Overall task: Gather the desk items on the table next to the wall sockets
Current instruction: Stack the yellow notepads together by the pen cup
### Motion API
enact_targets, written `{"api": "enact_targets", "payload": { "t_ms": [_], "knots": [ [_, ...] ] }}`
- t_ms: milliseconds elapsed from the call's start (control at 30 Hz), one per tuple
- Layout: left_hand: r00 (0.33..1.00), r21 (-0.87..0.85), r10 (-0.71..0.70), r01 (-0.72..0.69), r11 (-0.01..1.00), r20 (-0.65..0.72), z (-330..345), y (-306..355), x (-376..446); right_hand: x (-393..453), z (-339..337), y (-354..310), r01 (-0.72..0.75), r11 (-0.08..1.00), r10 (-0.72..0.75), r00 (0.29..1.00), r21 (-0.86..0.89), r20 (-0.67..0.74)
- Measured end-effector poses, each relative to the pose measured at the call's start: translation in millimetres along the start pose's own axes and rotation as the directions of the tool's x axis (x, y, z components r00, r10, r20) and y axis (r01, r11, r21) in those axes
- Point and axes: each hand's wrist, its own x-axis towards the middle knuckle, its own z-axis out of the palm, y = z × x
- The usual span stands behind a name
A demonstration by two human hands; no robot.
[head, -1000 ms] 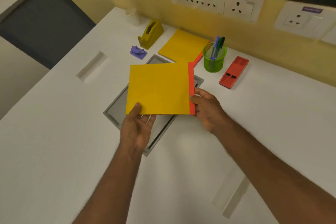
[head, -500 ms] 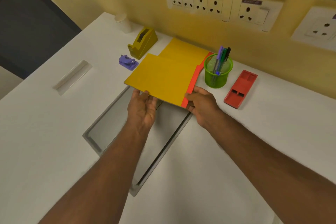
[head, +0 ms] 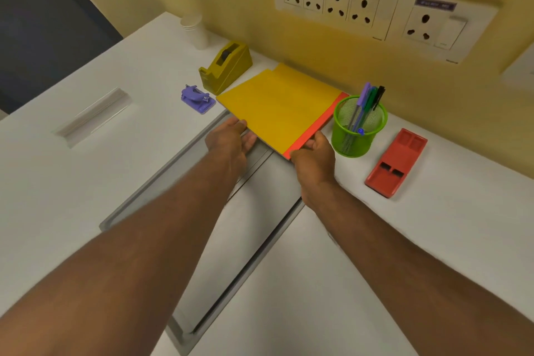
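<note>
A yellow notebook with a red spine (head: 277,113) lies almost squarely over a second yellow notebook (head: 291,72), of which only the far edge shows. My left hand (head: 231,140) grips the top notebook's near left corner. My right hand (head: 313,154) pinches its near red corner. To the left of the stack stand an olive tape dispenser (head: 226,66) and a purple stapler (head: 197,98). On the right are a green mesh pen cup (head: 358,127) with several pens and a red tray-like holder (head: 396,162). All sit under the wall sockets (head: 332,6).
A grey cable hatch (head: 245,240) is set into the white desk (head: 404,254) under my arms. A slot cut-out (head: 92,117) lies at the left. A stack of paper cups (head: 196,30) stands by the wall. A dark chair (head: 43,23) is beyond the desk's left edge.
Both hands have carried the notebook away from me and lowered it onto the second notebook by the wall. The camera has moved closer to the sockets.
</note>
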Motion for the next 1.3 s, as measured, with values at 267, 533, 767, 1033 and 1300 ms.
{"api": "enact_targets", "payload": {
  "t_ms": [267, 533, 767, 1033, 1300],
  "knots": [
    [0.999, 0.037, -0.021, 0.019, 0.999, 0.049, 21.8, -9.5, 11.9, 19.5, -0.8, 2.1, 0.155, 0.986, -0.161, 0.983, -0.063, -0.091],
    [0.995, 0.070, -0.044, 0.038, 0.997, 0.089, 26.3, -12.0, 12.7, 24.8, 0.0, 4.1, 0.167, 0.973, -0.181, 0.980, -0.160, -0.081],
    [0.988, 0.063, -0.060, 0.051, 0.997, 0.143, 25.5, -14.6, 14.9, 25.2, -2.7, 11.4, 0.190, 0.948, -0.216, 0.973, -0.256, -0.081],
    [0.989, 0.109, -0.042, 0.027, 0.994, 0.140, 25.8, -18.7, 15.7, 29.6, -1.4, 21.0, 0.229, 0.898, -0.275, 0.959, -0.375, -0.073],
    [0.985, 0.111, -0.040, 0.022, 0.994, 0.170, 27.0, -18.4, 14.4, 33.9, 0.3, 22.3, 0.211, 0.898, -0.258, 0.963, -0.385, -0.073]
  ]
}}
